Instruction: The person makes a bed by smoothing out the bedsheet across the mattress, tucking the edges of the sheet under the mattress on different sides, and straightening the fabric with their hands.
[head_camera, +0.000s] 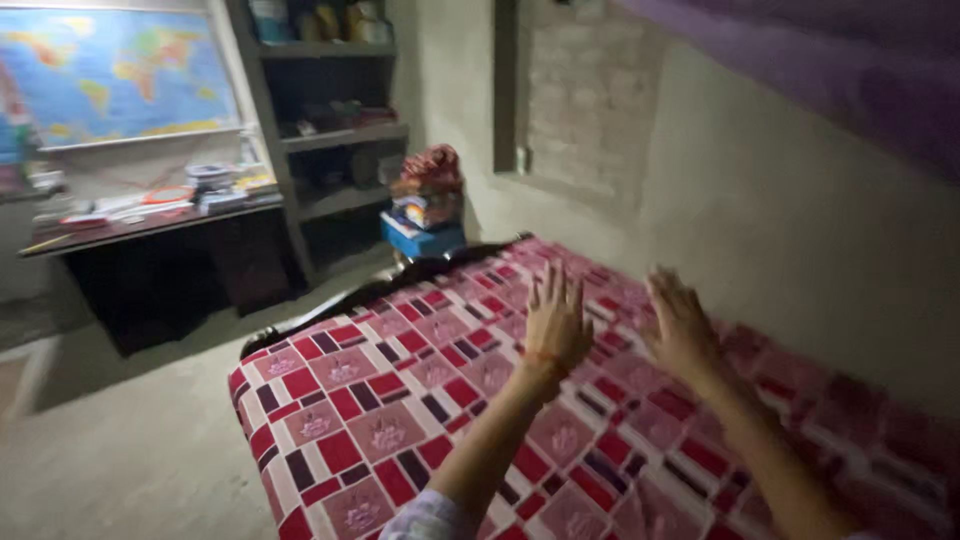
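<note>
Both hands are spread flat with fingers extended and slightly apart, grasping nothing. Left hand (556, 322), with a thin orange band at the wrist, is held over the bedsheet (400, 400), palm down; whether it touches the cloth cannot be told. Right hand (680, 325) lies beside it at about the same height, blurred, its fingers likewise open above the sheet. Two forearms enter from the lower edge, the left one showing a pale sleeve cuff.

One bed (300, 480) fills the lower half of the view, set against a plain plastered wall (800, 220). Its sheet is a woven cotton-like cloth printed in a patchwork of red, pink, dark and white squares and rectangles, the larger pink squares bearing a small floral motif. The cloth lies fairly smooth and drapes over the near corner.

Beyond the bed, one dark wooden surface (150, 225) carries several stacks of books and papers. One world map (110, 70) hangs above it. One open shelf unit (335, 130) with three visible boards stands at the corner. One bundle of stacked boxes topped with reddish cloth (425, 200) sits at the foot of the bed. Bare grey floor (130, 440) lies at the left.
</note>
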